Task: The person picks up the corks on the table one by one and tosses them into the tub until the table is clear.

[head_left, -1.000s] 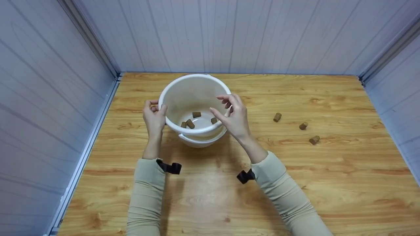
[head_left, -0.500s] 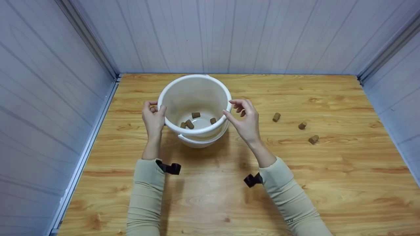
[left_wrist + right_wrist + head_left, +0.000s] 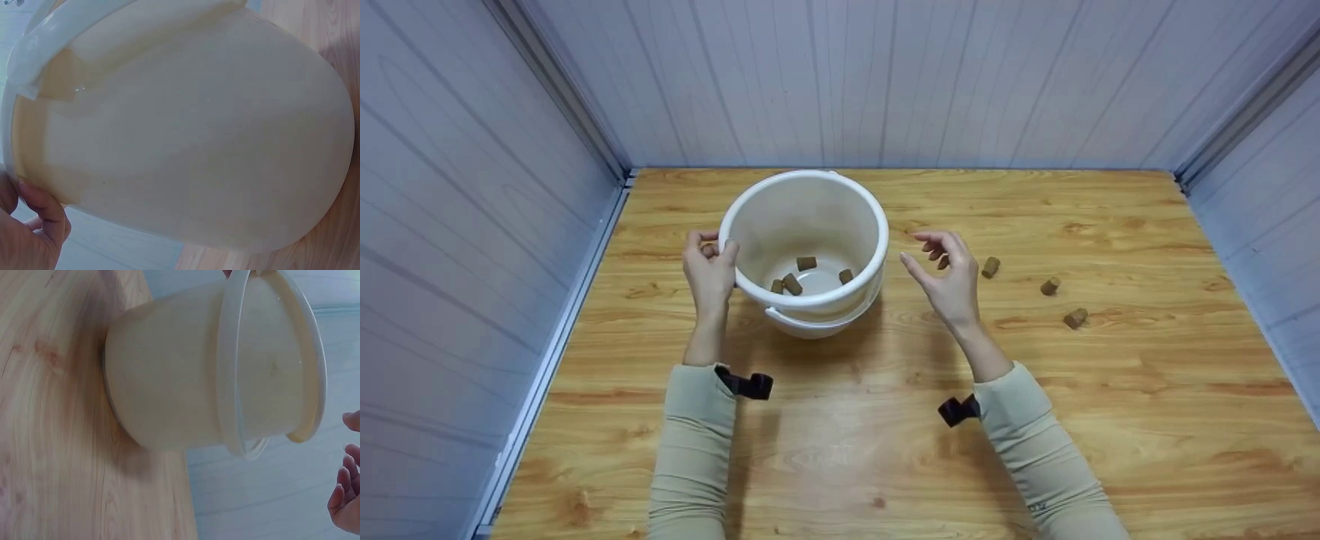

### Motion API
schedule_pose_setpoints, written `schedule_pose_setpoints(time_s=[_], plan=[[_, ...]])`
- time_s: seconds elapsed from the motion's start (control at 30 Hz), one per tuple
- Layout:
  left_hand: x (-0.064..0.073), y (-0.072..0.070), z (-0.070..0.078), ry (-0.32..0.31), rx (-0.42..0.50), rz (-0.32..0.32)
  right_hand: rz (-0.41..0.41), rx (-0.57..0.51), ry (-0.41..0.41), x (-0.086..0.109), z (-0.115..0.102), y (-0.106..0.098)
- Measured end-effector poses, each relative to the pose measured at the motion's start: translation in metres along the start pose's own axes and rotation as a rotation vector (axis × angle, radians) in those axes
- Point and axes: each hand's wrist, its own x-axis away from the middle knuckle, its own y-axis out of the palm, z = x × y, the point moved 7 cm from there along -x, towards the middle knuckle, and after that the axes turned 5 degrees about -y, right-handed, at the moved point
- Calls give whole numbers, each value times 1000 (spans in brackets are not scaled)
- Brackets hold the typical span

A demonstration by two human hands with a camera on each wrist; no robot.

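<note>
Four cork stoppers [image 3: 792,284] lie at the bottom of the white bucket [image 3: 802,206], and we see its mouth facing up, the base planted on the wooden table [image 3: 840,450]. Over to the left hand [image 3: 710,281]: its fingers grip the near-left stretch of the rim, thumb lapped over the edge, the rest outside. We'd judge that a steadying hold, since a light bucket could skid or tip if knocked, and a pinch at the side leaves nearly the whole opening free.

Across the way, the right hand [image 3: 949,289] holds nothing! Its fingers are loosely bent, thumb apart from them, and we find it in the air to the right of the bucket, not touching the rim. The carrying handle [image 3: 817,325] hangs down on the person's side, which we reckon is handy: nothing arches over the mouth.

Now look right: three loose cork stoppers [image 3: 1050,286] sit on the table beyond that hand, set apart from one another, each with room around it for fingertips. They lie on the right hand's side, so we'd say the split makes sense: left hand minding the bucket, right hand free for the corks.
</note>
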Motion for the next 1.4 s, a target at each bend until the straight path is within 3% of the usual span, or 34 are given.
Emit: schedule_pose_setpoints(time_s=[0.27,0.53,0.8,1.4], plan=[[-1,0,-1,8,0,-2,-9,31,50,-2,-22,-20],[0,0,1,10,40,-14,19,63,126,0,-1,-41],[-1,-1,-1,-5,33,-15,52,101,139,6,54,-65],[-1,-1,0,19,15,-11,26,249,274,18,88,-111]])
